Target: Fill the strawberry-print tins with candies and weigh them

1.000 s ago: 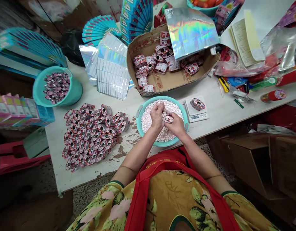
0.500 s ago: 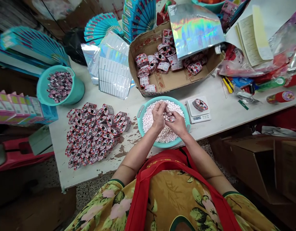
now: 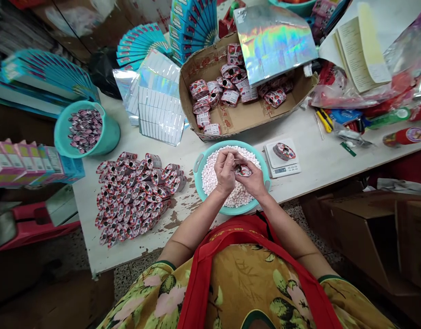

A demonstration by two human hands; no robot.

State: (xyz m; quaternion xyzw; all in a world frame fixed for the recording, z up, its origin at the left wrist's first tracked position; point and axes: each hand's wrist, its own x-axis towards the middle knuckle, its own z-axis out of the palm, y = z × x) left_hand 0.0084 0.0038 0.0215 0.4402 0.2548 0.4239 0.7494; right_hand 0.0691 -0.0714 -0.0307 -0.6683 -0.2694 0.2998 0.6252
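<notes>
Over a teal basin (image 3: 198,182) of small white pellets (image 3: 210,176), both my hands are close together. My right hand (image 3: 254,182) is closed around a small printed container (image 3: 244,170), its opening facing up. Right beside it, my left hand (image 3: 225,172) has its fingers curled together at the container's edge; what they hold, if anything, is hidden. A white digital scale (image 3: 283,170) stands just right of the basin, with another printed container (image 3: 284,151) on its plate. Many like containers (image 3: 135,201) stand packed together on the table to the left.
Behind the basin is a cardboard box (image 3: 241,121) with more printed containers. A teal bucket (image 3: 111,132) of small lids stands at the left, near silvery label sheets (image 3: 160,112). Tools, including a yellow cutter (image 3: 326,119), and plastic bags lie at the right.
The pale pellets seen at the container's mouth between my hands no longer show there, and its opening is more visible. My left fingers have shifted slightly. The view has tilted a little.
</notes>
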